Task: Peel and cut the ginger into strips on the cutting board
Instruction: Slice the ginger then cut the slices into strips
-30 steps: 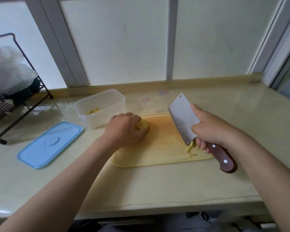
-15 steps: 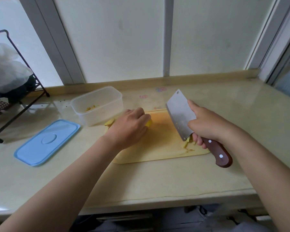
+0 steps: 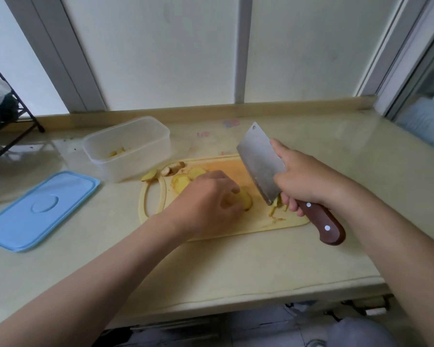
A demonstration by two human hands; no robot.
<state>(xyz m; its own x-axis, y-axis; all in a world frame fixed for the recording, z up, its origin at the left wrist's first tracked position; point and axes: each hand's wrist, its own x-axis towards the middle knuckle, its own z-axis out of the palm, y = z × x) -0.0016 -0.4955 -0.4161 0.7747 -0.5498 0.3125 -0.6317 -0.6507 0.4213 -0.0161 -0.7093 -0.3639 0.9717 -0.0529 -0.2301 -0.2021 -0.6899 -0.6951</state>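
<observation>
Several peeled ginger slices [image 3: 243,200] are pinned on the cutting board [image 3: 238,227] by curled left hand [image 3: 207,202] fingers, while a cleaver [image 3: 259,162], gripped by right hand [image 3: 303,177] fingers, is poised for strip-cutting, likely next.

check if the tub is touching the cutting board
Apart. The head view shows a strip of bare counter between the tub and the cutting board.

A single head-worn wide-angle camera looks forward and steeply down over the countertop [image 3: 236,266] toward the window [image 3: 173,51]. It sits close, both forearms reaching in from the bottom corners, straight lines bowing near the edges.
</observation>
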